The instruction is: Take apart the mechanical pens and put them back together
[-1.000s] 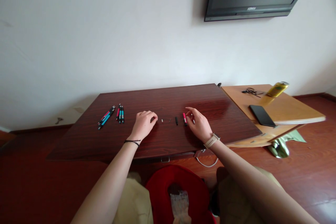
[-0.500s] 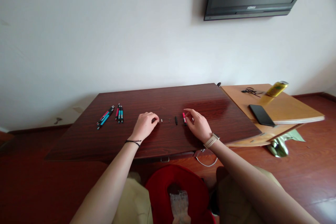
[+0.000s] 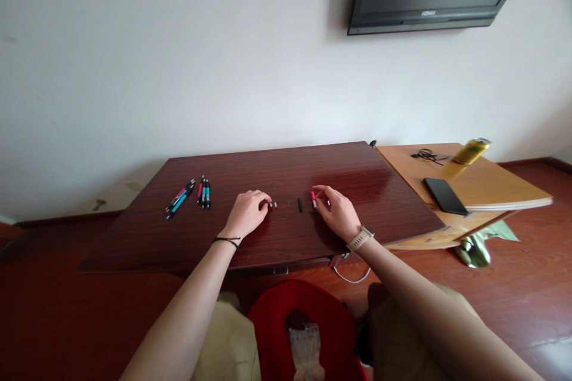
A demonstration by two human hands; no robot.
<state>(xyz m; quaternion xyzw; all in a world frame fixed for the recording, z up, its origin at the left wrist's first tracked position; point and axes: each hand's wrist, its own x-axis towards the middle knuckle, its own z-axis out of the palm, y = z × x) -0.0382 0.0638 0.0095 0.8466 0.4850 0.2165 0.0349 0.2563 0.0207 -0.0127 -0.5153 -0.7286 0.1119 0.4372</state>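
My left hand rests on the dark table, thumb and fingers curled together into a pinch. A tiny pale piece shows at its fingertips; whether it is gripped is too small to tell. Just right of them lies a small white piece, then a tiny metallic piece and a short black pen part. My right hand has its thumb and forefinger apart, beside a pink pen barrel that lies on the table. Its other fingers are partly hidden.
On the table's left are two groups of pens, one slanted and one upright in view. A wooden side table at right bears a black phone, a dark cable and a yellow can.
My left fingertips have shifted very slightly, and the pale piece beside them shows a little more clearly. My right hand and the pen parts stay in place.
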